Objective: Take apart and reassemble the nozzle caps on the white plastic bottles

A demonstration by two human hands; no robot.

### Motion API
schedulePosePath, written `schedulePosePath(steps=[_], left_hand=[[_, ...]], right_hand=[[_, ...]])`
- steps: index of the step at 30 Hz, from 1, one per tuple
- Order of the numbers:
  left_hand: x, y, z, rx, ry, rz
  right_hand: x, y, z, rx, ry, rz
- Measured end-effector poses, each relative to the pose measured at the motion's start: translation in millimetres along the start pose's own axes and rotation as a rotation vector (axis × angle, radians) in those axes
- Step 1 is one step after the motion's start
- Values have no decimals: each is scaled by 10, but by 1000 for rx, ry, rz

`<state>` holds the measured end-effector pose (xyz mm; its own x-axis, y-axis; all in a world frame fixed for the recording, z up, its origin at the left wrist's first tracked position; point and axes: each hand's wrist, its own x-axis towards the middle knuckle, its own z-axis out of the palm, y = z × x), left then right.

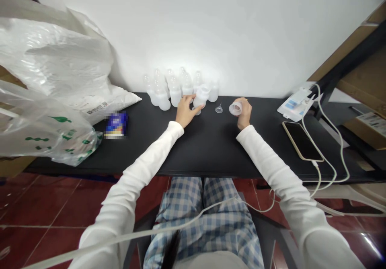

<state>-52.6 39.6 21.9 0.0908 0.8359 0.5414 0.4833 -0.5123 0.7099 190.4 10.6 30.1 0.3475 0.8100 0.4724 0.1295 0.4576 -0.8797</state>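
My left hand (187,111) is closed around a white translucent bottle (201,95), which tilts with its open neck uppermost. A small clear round piece (197,111) shows below that bottle, partly hidden by my fingers. To the right, my right hand (245,113) grips a translucent cup-shaped piece (235,108), its round opening turned toward me and to the left. Between my hands a clear nipple-shaped piece (219,108) lies on the black table. Several white bottles with clear domed tops (174,87) stand behind my left hand, and another white bottle (214,91) stands near the wall.
Large plastic bags (54,56) and a blurred blue packet (116,124) occupy the left side of the black table (208,152). At right are a white power strip (294,104), a phone (302,141) and looping white cables (340,140). A white wall rises behind.
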Motion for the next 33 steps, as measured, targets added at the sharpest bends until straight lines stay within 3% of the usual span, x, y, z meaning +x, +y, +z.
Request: schedulePosePath(steps=[3,6,9,14,18,23,27,33], left_hand=[[185,88,232,-43,-55,-42],[269,117,375,-64,-97,-33],[212,102,365,-37,-77,14],[56,65,233,69,-36,90],[8,70,233,108,-14,86],[-4,64,293,58,40,8],[49,67,356,-33,48,-29],[266,209,609,-154,-49,-55]], right_hand=[[17,1,-17,4,63,36],[79,4,-88,-79,158,-62],[189,-13,-241,-281,288,-224],[342,-19,-484,-553,314,-304],[396,52,-471,-330,324,-188],[438,103,-363,178,169,212],[405,56,-329,244,83,213],[400,31,-353,209,175,160]])
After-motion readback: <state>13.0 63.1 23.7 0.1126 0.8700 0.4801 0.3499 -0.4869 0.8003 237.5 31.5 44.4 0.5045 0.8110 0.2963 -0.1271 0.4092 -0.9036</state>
